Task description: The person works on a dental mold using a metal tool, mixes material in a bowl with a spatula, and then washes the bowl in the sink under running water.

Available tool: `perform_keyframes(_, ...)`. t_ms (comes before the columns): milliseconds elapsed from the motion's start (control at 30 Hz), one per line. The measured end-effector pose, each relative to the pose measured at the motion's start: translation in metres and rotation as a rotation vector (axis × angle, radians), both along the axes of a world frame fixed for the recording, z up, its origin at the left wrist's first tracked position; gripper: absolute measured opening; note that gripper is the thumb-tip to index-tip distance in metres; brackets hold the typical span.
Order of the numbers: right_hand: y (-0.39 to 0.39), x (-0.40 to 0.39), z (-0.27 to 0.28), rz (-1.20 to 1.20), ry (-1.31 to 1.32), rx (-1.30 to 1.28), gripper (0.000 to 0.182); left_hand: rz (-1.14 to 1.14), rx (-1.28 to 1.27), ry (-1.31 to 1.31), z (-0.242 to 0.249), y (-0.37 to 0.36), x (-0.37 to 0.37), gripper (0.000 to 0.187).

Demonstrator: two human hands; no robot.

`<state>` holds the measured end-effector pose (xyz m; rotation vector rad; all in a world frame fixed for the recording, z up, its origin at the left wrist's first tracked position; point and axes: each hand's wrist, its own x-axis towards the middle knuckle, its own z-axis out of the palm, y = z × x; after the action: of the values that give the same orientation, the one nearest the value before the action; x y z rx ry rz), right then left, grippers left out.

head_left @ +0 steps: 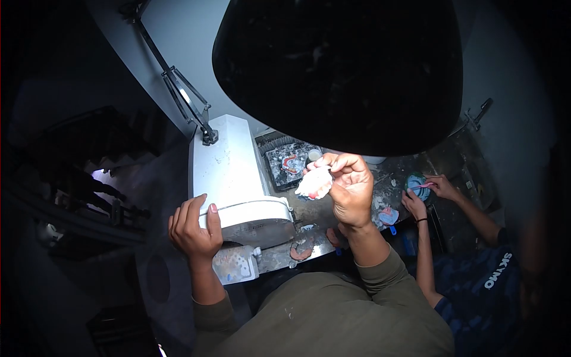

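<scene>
Right hand [351,187] holds a white plaster cast [314,183] up above the counter [315,209], grip clamped on it, fingers curled over its top. Left hand [193,226] rests on the rounded front of a white machine [238,184], fingers wrapped over its edge, thumb on the side. Pink-and-grey casts [300,251] lie on the counter near its front edge. At right, a co-worker's hands [425,193] work at a blue bowl [418,185].
</scene>
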<state>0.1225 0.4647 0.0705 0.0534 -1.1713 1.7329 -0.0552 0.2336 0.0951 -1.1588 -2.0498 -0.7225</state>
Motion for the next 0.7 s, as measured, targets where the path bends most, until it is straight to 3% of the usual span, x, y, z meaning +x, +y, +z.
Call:
perform_keyframes(400,0.001,0.003,-0.003,0.097,0.049,-0.014,0.025,0.0,0.003,0.001,-0.001,0.0,-0.001,0.026)
perform_keyframes(700,0.005,0.002,-0.009,0.04,-0.091,-0.12,0.031,0.001,0.015,0.002,-0.002,0.0,-0.001,0.027)
